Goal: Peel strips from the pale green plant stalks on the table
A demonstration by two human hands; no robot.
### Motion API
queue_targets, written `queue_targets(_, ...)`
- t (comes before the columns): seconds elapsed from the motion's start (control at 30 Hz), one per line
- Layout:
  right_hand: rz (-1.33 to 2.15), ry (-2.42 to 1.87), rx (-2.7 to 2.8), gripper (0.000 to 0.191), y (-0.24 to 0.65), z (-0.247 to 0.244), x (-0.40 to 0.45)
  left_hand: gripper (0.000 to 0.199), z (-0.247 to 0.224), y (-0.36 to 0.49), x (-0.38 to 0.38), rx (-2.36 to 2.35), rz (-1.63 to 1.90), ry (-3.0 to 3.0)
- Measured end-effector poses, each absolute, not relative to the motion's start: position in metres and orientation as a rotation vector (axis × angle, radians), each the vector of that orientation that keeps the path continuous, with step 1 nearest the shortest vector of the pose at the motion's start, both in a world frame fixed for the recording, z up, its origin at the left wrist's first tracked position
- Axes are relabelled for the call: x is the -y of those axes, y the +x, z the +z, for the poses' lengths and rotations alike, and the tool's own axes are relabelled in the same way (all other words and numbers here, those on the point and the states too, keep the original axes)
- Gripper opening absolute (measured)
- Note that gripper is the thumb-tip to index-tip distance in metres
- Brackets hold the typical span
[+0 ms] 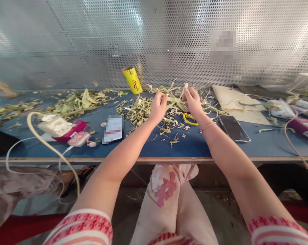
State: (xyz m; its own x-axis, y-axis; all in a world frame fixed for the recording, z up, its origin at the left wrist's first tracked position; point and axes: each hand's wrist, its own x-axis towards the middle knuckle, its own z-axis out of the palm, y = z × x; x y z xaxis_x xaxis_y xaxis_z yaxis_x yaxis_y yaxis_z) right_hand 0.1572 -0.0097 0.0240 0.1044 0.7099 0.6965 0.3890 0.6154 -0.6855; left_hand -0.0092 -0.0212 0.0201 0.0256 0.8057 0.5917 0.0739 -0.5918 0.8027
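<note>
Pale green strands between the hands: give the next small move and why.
Perhaps ease the right hand slightly away from the left hand: both appear to grip the pale green strands, which lie bunched between them, so gentle tension might separate them.

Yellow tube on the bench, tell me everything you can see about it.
The yellow tube is a hollow cylinder, bright yellow with red and dark printing too small to read. Its top is open, showing a brownish rim and inside; it may be cardboard with a printed wrap. It stands on end on the blue tabletop, its top leaning left in the picture, in front of the perforated metal panel. Plant scraps lie around its foot; no hand holds it.
</note>
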Motion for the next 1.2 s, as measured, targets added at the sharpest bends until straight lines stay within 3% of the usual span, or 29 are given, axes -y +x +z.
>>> queue_targets(0.23,0.16,-0.904,1.779,0.035,0.158,0.031,0.021,0.033,0.023,-0.012,0.023,-0.912,1.665,1.684)
queue_targets(0.53,-0.114,-1.04,2.007,0.048,0.167,0.033,0.026,0.025,0.027,-0.018,0.028,-0.954,1.754,1.932)
queue_targets(0.7,0.108,-0.917,1.958,0.041,0.16,0.027,0.02,0.028,0.027,-0.023,0.026,-0.897,1.708,2.018)
queue_targets(0.87,0.26,-0.913,1.733,0.03,0.142,0.018,0.014,0.032,0.024,-0.011,0.027,-0.829,1.665,1.697)
queue_targets(1.07,0.02,-0.892,1.763,0.027,0.138,0.021,0.022,0.044,0.023,0.006,0.029,-0.763,1.409,1.381)
queue_targets(1.2,-0.071,-0.866,1.836,0.025,0.138,0.021,0.025,0.037,0.025,0.004,0.028,-0.791,1.392,1.396)
